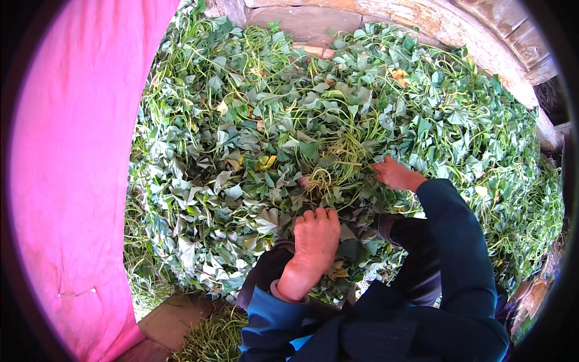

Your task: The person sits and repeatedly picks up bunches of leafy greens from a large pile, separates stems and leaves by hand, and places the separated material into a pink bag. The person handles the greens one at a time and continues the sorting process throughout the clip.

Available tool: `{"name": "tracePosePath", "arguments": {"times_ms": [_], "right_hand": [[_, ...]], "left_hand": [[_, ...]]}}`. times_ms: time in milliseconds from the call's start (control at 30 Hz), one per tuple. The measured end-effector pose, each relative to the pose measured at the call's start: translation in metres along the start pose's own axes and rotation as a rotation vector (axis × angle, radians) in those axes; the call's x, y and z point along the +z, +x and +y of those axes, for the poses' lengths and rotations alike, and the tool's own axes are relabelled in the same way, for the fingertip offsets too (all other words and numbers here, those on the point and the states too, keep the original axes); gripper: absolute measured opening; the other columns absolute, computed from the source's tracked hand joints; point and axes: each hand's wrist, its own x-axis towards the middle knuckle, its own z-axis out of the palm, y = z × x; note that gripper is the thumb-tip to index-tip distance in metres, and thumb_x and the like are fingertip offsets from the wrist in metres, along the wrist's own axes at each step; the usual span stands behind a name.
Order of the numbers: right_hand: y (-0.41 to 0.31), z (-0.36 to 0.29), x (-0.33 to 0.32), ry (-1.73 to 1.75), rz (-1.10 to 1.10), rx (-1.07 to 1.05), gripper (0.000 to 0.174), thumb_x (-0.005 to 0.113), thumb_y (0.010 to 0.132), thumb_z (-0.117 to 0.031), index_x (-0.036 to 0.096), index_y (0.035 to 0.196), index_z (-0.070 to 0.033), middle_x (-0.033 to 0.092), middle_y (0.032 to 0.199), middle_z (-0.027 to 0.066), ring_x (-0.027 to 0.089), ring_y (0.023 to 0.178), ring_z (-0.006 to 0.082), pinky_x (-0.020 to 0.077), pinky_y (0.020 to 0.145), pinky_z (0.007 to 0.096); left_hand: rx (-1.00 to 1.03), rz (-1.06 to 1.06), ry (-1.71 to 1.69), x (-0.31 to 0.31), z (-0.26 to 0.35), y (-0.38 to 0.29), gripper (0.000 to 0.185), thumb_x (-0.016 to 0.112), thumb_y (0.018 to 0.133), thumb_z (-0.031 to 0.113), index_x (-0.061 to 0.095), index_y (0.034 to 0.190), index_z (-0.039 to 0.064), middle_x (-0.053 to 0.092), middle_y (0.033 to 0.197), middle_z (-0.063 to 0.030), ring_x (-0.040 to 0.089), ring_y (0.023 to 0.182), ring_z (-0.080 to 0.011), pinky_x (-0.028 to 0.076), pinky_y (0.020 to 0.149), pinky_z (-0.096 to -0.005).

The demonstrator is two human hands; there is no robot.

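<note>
A thick heap of green leafy vines [253, 122], which look like sweet potato vines, lies before me. My left hand [316, 235] is low over the heap with its fingers curled and their tips hidden. Just beyond its knuckles is a tangled bunch of pale stems [323, 178] with a small pinkish patch beside it. Farther to the right, my right hand [394, 174] touches the vines at the edge of a second bundle of yellow-green stems [350, 151]. Leaves and the angle hide whether either hand grips anything.
A bright pink cloth sheet [77, 172] hangs along the left side. Behind the heap are a stone slab [312, 21] and a curved wooden beam [470, 40]. Cut stems [212, 335] lie at the lower left near brown bricks [174, 316]. My knees are bent among the leaves.
</note>
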Motion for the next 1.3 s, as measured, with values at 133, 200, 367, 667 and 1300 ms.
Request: {"name": "tracePosePath", "arguments": {"times_ms": [133, 200, 367, 667, 1300], "right_hand": [[-0.017, -0.035, -0.042, -0.192, -0.123, -0.093, 0.019, 0.060, 0.070, -0.020, 0.068, 0.084, -0.010, 0.055, 0.104, 0.0149, 0.046, 0.109, 0.0274, 0.0342, 0.087, 0.0476], [-0.011, -0.053, -0.062, -0.172, -0.284, -0.012, 0.019, 0.059, 0.072, -0.021, 0.067, 0.085, -0.010, 0.054, 0.109, 0.0155, 0.045, 0.112, 0.0278, 0.0331, 0.089, 0.0478], [0.059, 0.000, -0.071, 0.373, 0.754, 0.425, 0.014, 0.056, 0.075, -0.002, 0.063, 0.087, -0.004, 0.065, 0.080, 0.0141, 0.062, 0.058, 0.0299, 0.0510, 0.053, 0.0356], [0.117, -0.006, 0.050, 0.418, 0.435, 1.024, 0.027, 0.062, 0.067, -0.016, 0.060, 0.092, -0.005, 0.062, 0.073, 0.0199, 0.063, 0.073, 0.0357, 0.0504, 0.066, 0.0458], [-0.048, 0.072, -0.212, 1.206, 0.877, 0.754, 0.013, 0.053, 0.078, -0.006, 0.061, 0.089, -0.003, 0.062, 0.084, 0.0073, 0.056, 0.064, 0.0144, 0.0453, 0.058, 0.0292]], "left_hand": [[0.000, -0.001, -0.007, -0.001, 0.000, 0.000, 0.013, 0.057, 0.069, 0.007, 0.057, 0.082, 0.006, 0.056, 0.074, -0.0080, 0.059, 0.070, -0.0253, 0.048, 0.059, -0.0344], [0.006, -0.016, 0.000, -0.001, 0.001, -0.001, 0.013, 0.057, 0.070, 0.007, 0.057, 0.082, 0.006, 0.056, 0.074, -0.0081, 0.059, 0.070, -0.0255, 0.048, 0.059, -0.0345], [0.014, -0.021, 0.054, 0.002, 0.002, -0.001, 0.017, 0.062, 0.067, 0.010, 0.059, 0.083, 0.006, 0.057, 0.076, -0.0070, 0.058, 0.072, -0.0230, 0.045, 0.060, -0.0323], [-0.010, -0.023, 0.017, 0.001, -0.001, 0.002, 0.011, 0.061, 0.069, 0.011, 0.059, 0.079, 0.007, 0.058, 0.075, -0.0075, 0.058, 0.071, -0.0228, 0.046, 0.061, -0.0336], [-0.077, 0.027, -0.967, 0.022, 0.026, 0.053, 0.075, 0.063, 0.081, 0.039, 0.027, 0.136, 0.004, 0.044, 0.126, -0.0234, 0.052, 0.110, -0.0339, 0.046, 0.087, -0.0426]]}}
